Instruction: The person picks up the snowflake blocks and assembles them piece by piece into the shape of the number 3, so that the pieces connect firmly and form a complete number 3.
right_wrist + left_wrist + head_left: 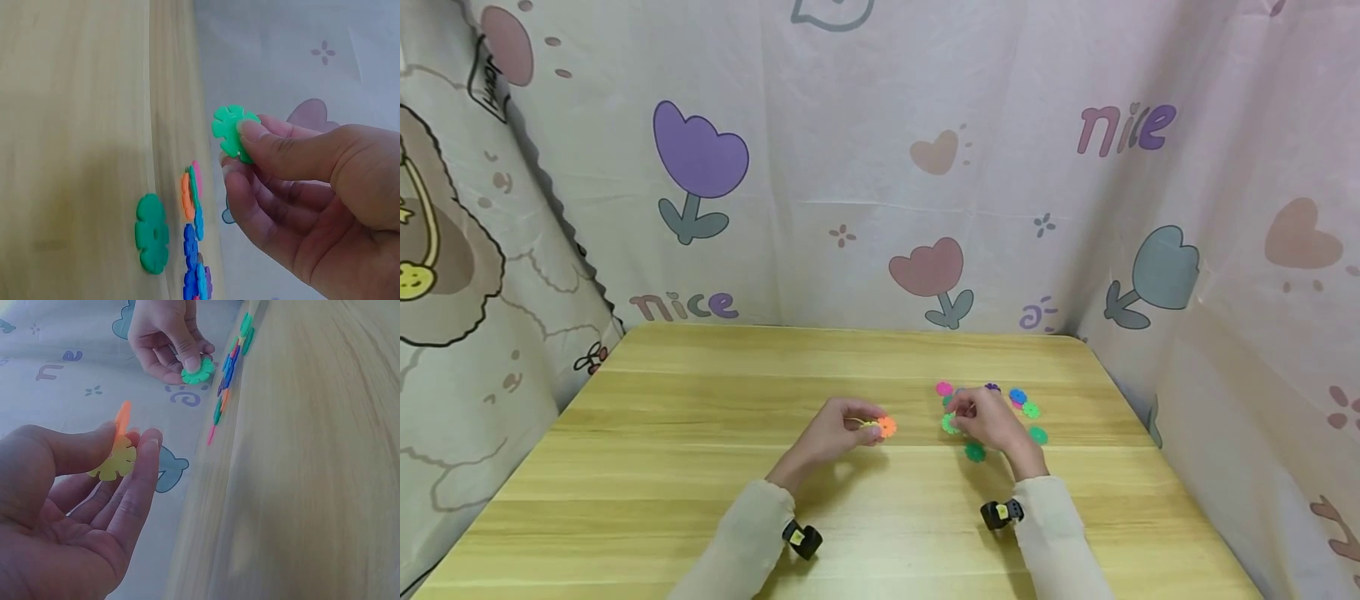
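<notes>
My left hand (pixel 835 432) pinches a yellow notched plastic disc (pixel 117 460) between thumb and fingers. An orange notched disc (pixel 887 427) is joined to it, standing edge-on in the left wrist view. In my right hand (pixel 992 421), thumb and fingertips pinch a light green notched disc (pixel 232 131) above the table. Beneath and around the right hand lie several loose discs, among them a dark green disc (pixel 152 234), a pink disc (pixel 943 388) and a blue disc (pixel 1017 396). The two hands are apart, and the right hand hides part of the loose discs.
The wooden table (pixel 662 467) stretches out to the left of and in front of both hands. A patterned cloth (pixel 820 167) hangs behind it and along both sides. Dark wrist cameras (pixel 803 540) sit on both sleeves.
</notes>
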`<state>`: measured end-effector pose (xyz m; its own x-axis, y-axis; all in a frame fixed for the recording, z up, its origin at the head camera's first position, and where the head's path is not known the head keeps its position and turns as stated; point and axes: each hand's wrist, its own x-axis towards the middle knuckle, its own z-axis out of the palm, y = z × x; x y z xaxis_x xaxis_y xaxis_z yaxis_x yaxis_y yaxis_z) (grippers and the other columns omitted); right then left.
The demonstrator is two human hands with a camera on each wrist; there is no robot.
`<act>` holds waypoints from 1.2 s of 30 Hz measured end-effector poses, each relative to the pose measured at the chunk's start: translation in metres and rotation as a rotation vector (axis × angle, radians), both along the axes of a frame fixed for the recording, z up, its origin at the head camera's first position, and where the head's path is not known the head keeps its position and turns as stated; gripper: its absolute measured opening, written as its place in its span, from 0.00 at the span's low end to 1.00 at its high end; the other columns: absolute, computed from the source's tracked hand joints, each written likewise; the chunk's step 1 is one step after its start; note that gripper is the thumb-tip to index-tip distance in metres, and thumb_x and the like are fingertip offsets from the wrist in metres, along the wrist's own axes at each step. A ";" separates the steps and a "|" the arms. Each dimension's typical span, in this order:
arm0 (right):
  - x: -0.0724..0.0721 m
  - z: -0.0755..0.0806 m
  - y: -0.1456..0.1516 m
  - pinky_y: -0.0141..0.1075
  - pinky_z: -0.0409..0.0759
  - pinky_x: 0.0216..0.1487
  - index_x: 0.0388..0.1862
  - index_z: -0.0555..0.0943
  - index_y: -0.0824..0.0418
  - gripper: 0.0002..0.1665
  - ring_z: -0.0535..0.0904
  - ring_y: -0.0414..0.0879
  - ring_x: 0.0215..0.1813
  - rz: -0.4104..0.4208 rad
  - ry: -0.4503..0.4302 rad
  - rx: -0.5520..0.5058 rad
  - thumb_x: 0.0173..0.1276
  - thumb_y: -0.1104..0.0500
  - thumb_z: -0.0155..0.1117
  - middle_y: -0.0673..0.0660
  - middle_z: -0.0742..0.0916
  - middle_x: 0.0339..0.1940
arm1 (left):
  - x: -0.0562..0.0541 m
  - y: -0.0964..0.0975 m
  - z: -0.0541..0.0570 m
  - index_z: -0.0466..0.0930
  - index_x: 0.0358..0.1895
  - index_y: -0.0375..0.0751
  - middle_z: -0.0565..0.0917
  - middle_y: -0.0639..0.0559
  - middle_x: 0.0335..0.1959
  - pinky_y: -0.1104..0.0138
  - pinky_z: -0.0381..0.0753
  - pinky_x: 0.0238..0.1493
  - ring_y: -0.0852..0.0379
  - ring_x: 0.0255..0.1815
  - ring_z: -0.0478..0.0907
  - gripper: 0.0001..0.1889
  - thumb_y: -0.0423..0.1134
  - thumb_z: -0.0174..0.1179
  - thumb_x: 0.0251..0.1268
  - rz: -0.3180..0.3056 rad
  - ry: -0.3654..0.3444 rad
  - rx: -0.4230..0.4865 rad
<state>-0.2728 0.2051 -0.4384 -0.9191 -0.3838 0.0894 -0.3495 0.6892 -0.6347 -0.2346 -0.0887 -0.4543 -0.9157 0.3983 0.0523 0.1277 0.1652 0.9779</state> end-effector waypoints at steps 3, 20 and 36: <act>0.000 0.001 -0.002 0.30 0.80 0.30 0.40 0.87 0.63 0.05 0.78 0.42 0.27 0.024 -0.013 -0.029 0.67 0.70 0.70 0.55 0.83 0.28 | 0.000 0.001 0.001 0.84 0.56 0.30 0.86 0.34 0.54 0.49 0.88 0.52 0.44 0.45 0.90 0.14 0.27 0.64 0.69 0.000 -0.001 0.000; 0.009 0.004 -0.023 0.28 0.80 0.29 0.40 0.88 0.62 0.06 0.77 0.40 0.28 0.043 0.030 -0.094 0.66 0.69 0.72 0.54 0.84 0.28 | 0.001 0.002 0.002 0.84 0.56 0.29 0.86 0.33 0.55 0.58 0.90 0.50 0.48 0.45 0.90 0.14 0.26 0.64 0.69 -0.004 -0.013 0.003; 0.022 0.017 -0.045 0.30 0.85 0.35 0.42 0.88 0.61 0.09 0.83 0.40 0.32 0.131 0.046 -0.172 0.66 0.71 0.71 0.55 0.88 0.32 | 0.001 0.002 0.003 0.83 0.56 0.28 0.85 0.30 0.55 0.49 0.88 0.51 0.34 0.47 0.88 0.14 0.26 0.63 0.70 -0.022 0.011 -0.003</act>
